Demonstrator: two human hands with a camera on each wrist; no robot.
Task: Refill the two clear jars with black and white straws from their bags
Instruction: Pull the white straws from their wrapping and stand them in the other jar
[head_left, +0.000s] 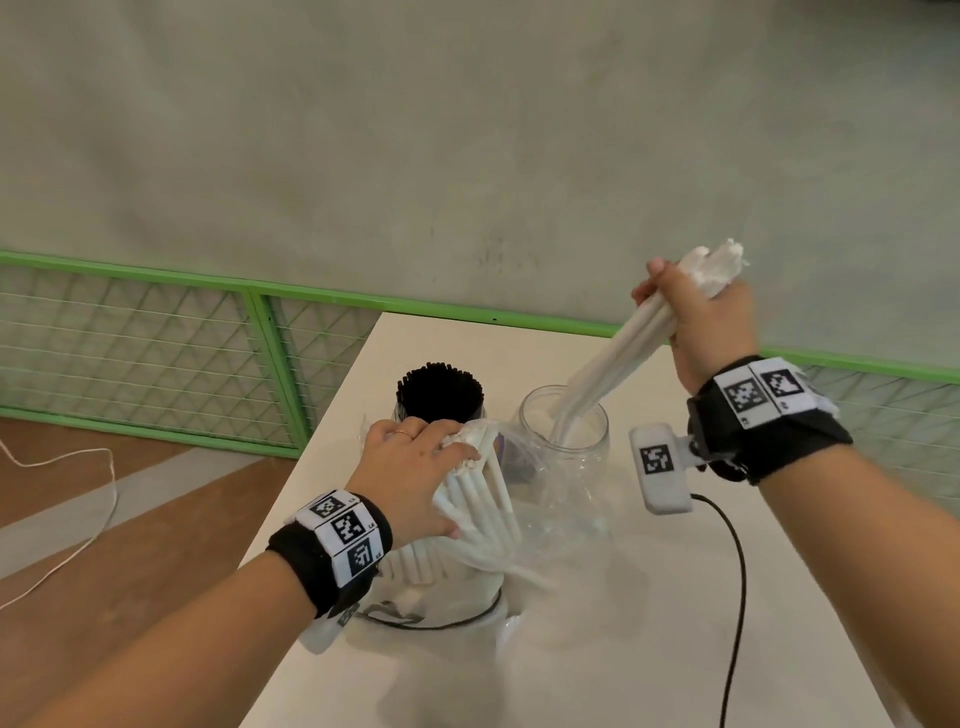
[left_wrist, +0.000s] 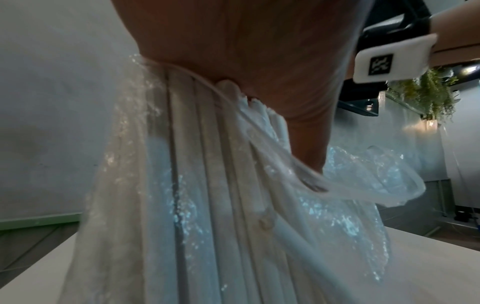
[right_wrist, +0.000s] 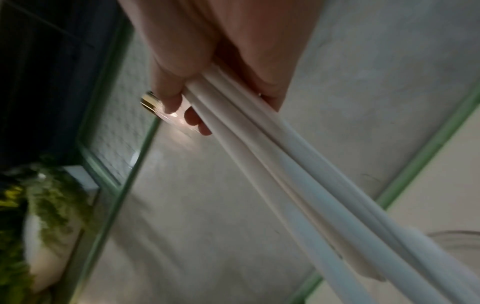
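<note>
My right hand (head_left: 698, 317) grips a bundle of white straws (head_left: 618, 353) by their upper ends; their lower ends slant down into the mouth of a clear jar (head_left: 563, 431). The same bundle of white straws (right_wrist: 298, 170) runs diagonally from my fingers in the right wrist view. My left hand (head_left: 415, 467) holds the top of a clear bag of white straws (head_left: 478, 519) standing on the table. That bag (left_wrist: 207, 205) hangs below my palm in the left wrist view. Behind it, the other jar (head_left: 441, 395) is packed with black straws.
The white table (head_left: 597, 649) ends near the jars at the back and at my left forearm. A black cable (head_left: 737, 571) trails across its right side. A green mesh fence (head_left: 156, 338) and a grey wall stand behind. A white cord (head_left: 78, 519) lies on the wooden floor.
</note>
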